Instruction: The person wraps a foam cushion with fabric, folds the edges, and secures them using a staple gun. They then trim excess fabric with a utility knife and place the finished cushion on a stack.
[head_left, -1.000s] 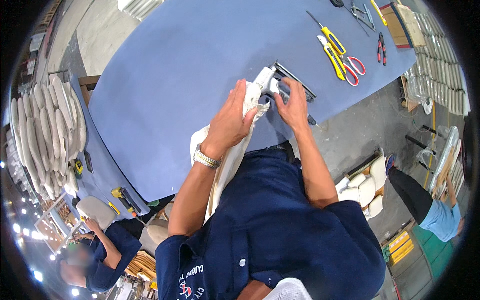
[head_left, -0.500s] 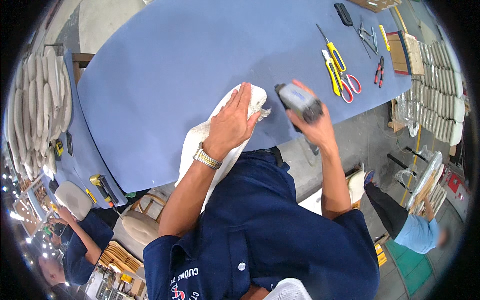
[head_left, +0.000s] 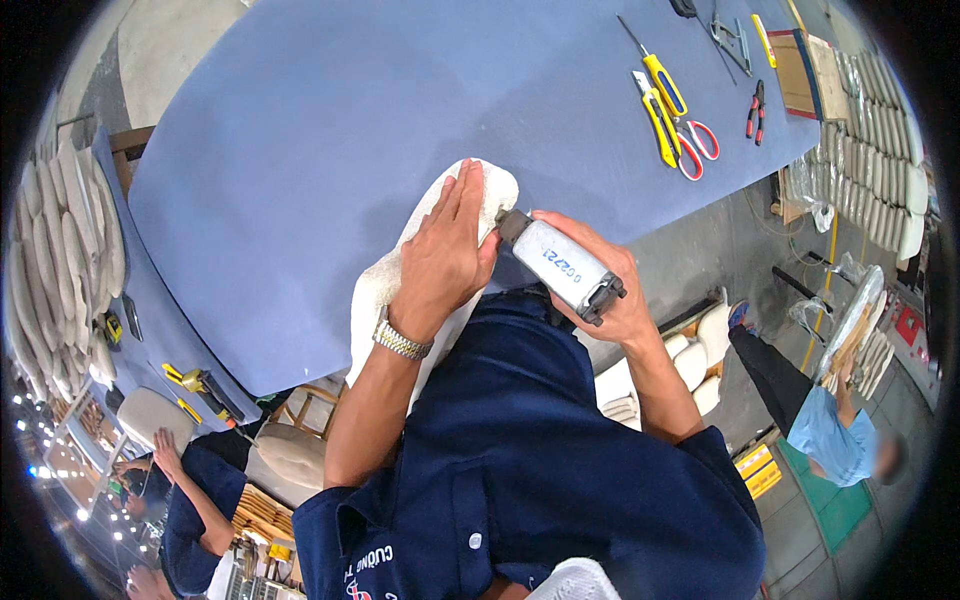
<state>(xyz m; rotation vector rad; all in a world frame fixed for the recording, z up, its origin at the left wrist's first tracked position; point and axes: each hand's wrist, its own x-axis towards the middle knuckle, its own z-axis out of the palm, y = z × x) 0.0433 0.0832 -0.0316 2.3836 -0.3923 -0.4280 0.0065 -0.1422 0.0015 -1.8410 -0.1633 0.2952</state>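
My left hand (head_left: 445, 248) lies flat, fingers stretched out, on a long cream fabric-covered cushion piece (head_left: 372, 300). This piece rests at the near edge of the blue-covered table (head_left: 300, 180) and reaches back along my left forearm. In my right hand (head_left: 627, 290) is a grey and black staple gun (head_left: 562, 262), my fingers wrapped round it. Its dark nose meets the cushion's right edge, close to my left thumb; whether it presses on the fabric I cannot tell. Part of the cushion is hidden under my left hand and arm.
Toward the far right of the table lie a yellow screwdriver (head_left: 665, 85), a yellow utility knife (head_left: 656, 122), red-handled scissors (head_left: 698, 145) and pliers (head_left: 756, 112). Cushion stacks (head_left: 60, 250) stand at left. One co-worker (head_left: 205, 510) is at lower left, another person (head_left: 830, 430) at right.
The staple gun has moved left with my right hand, from apart to the cushion's right edge. My left hand and the cushion have shifted slightly left.
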